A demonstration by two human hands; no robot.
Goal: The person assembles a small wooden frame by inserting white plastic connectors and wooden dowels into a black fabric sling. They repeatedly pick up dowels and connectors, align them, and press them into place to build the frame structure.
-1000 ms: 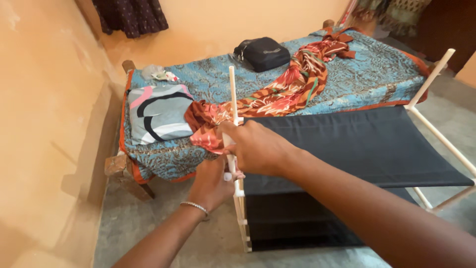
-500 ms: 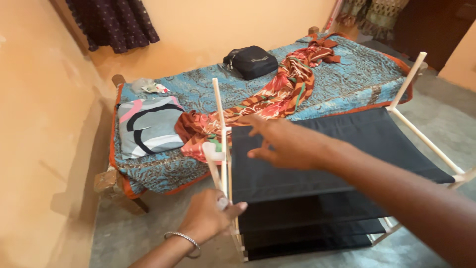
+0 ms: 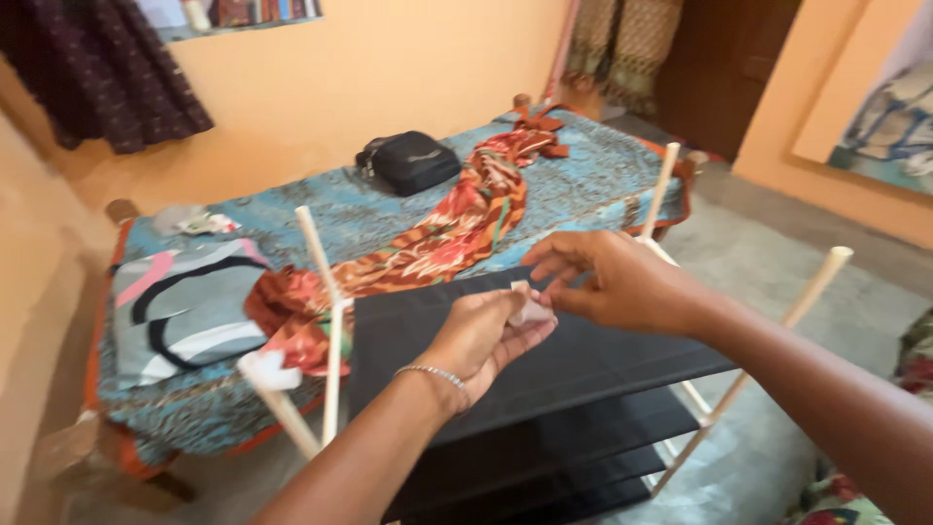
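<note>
The rack (image 3: 544,389) stands partly built: three black fabric shelves are stretched one above the other and pale poles (image 3: 328,331) rise at the corners, their upper ends bare, so as far as the view shows the lower tiers are done and the top is unfinished. The left hand (image 3: 481,340) hovers over the top shelf with its grip closed around a small white connector (image 3: 530,311), held between thumb and fingertips; the right hand (image 3: 612,282) comes in just beside it, fingers spread and apart, holding nothing, its fingertips nearly touching the piece (whether they actually touch it is hard to tell). Another white connector (image 3: 267,371) sits on the slanted pole below and to the left of the grip. Beyond the grip lies the bed (image 3: 583,185) with its blue patterned cover, an orange patterned cloth (image 3: 437,243) trailing across it, a black bag (image 3: 408,160) farther back and a grey pillow (image 3: 180,306) off to the left. The bed's edge runs close behind the rack, so room is tight there; to the right of the grip the floor (image 3: 777,272) lies open toward the doorway, and two more poles (image 3: 661,190) stand up on that side.
</note>
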